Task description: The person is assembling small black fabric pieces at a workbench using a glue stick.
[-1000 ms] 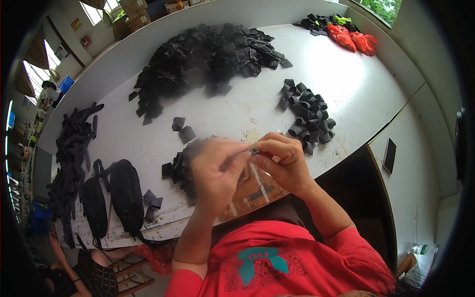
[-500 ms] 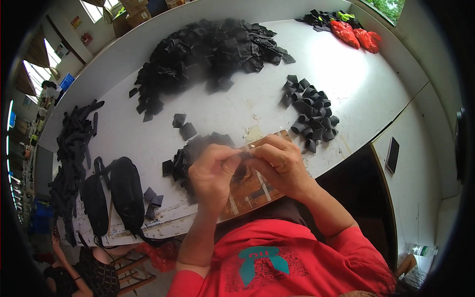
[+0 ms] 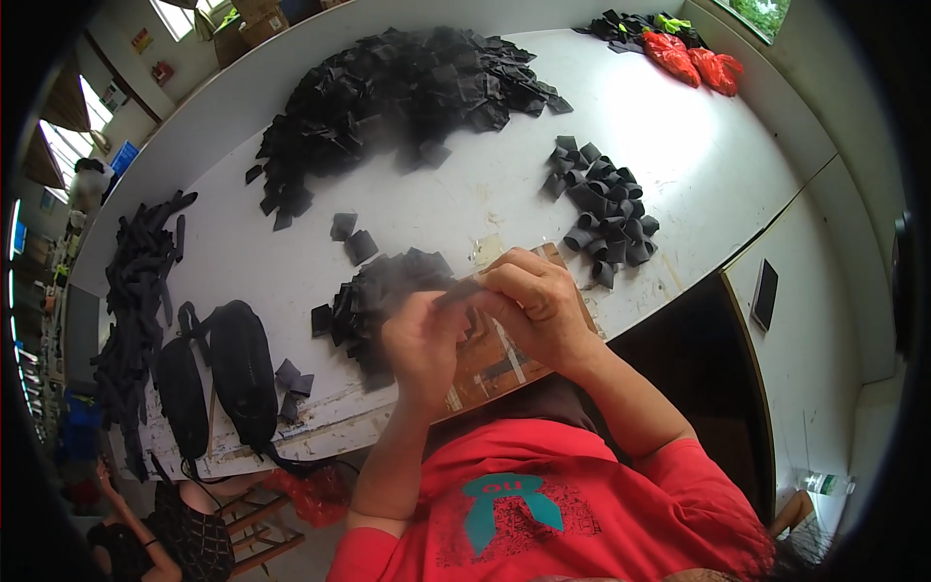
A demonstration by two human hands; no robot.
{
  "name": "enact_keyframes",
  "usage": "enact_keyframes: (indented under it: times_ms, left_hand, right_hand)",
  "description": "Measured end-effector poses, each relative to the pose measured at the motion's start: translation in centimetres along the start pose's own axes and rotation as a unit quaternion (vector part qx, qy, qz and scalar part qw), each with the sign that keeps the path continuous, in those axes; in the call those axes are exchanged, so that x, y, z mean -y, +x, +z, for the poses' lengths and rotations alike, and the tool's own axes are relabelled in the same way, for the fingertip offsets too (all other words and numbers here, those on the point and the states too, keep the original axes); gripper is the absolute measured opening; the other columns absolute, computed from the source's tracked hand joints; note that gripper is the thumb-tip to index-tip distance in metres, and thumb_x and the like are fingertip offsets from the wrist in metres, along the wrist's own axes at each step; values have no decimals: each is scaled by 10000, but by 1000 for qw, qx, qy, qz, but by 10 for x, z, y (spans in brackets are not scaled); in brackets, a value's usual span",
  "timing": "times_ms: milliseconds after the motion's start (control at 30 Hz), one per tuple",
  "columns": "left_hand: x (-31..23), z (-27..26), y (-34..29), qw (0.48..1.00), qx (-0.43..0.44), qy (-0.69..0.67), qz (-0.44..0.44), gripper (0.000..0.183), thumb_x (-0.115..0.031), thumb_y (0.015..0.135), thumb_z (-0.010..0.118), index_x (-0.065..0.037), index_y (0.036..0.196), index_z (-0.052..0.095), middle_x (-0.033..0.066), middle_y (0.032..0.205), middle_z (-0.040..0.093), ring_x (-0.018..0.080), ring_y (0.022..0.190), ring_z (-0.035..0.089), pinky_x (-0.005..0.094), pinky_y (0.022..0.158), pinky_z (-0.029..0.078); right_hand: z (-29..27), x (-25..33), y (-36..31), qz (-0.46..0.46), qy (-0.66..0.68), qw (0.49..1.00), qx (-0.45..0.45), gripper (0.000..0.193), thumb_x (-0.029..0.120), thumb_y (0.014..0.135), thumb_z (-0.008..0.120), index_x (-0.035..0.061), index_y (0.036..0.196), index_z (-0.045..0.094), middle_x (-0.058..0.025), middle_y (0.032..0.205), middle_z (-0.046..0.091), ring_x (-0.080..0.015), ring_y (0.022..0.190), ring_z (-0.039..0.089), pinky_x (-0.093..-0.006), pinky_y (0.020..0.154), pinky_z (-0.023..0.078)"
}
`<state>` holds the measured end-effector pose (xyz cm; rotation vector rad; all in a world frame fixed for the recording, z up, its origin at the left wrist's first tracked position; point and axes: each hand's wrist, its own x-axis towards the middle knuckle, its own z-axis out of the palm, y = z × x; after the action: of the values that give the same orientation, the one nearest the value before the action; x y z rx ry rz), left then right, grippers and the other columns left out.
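Note:
A small black fabric piece [image 3: 460,292] is pinched in my right hand [image 3: 539,308], with its left end sticking out toward my left hand [image 3: 421,341]. My left hand is slightly blurred, its fingers curled against that end. Under both hands lies a brown wooden board [image 3: 487,373] with strips of tape on it. Just left of the board, partly covered by my left hand, is a heap of black fabric pieces [image 3: 373,301]. Right of the board sits a group of black pieces bent into loops [image 3: 609,209].
A large pile of black pieces [image 3: 388,97] spreads over the far side of the white table [image 3: 679,184]. Black strips [image 3: 136,301] and two black pouches [image 3: 242,369] lie at left. Red plastic bags [image 3: 669,56] are far right; a phone [image 3: 765,294] rests on the right-hand surface.
My hands have shifted slightly, and the black fabric piece now shows more plainly between them. My left hand has turned and dropped a little. The whole view has moved slightly.

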<state>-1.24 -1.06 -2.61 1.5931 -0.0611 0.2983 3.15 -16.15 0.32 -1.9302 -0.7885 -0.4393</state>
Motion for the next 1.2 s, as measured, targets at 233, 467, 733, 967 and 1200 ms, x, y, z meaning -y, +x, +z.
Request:
enact_keyframes:
  times_ms: [233,467,733,967,1200]
  left_hand:
    - [-2,10,-4,969,-1,-246,34,258,-4,885,570,35,1137,525,100,1004,601,123,811,576,256,717,475]
    - [-28,18,-10,984,-10,-105,143,205,77,824,624,47,1020,572,96,968,606,102,809,590,223,727,486]
    - [-31,13,-16,983,-32,45,176,89,66,807,640,28,870,589,63,825,621,79,692,571,213,642,471]
    - [-29,14,-18,978,-24,105,179,108,93,786,622,27,865,592,42,753,612,80,612,559,212,559,464]
    - [9,-3,-13,961,-59,184,200,83,58,776,590,10,842,581,41,699,609,92,574,575,247,506,463]
  right_hand:
    - [-9,18,-7,158,209,962,-76,174,119,865,647,20,734,590,-19,660,550,-97,552,497,-256,488,374]
    - [-11,35,-18,347,544,760,-82,253,237,947,544,46,792,605,-8,681,590,-72,563,504,-198,529,399]
    - [-10,34,-38,74,-50,982,-165,154,129,798,665,7,883,626,-66,694,588,-139,589,566,-267,542,451]
    - [-5,30,-36,14,14,995,-98,193,-60,691,670,-8,875,646,-82,711,566,-164,576,555,-271,506,438]
    - [1,-2,-47,-88,-170,970,-149,216,-119,654,645,-13,842,637,-79,662,509,-166,507,497,-270,442,379]
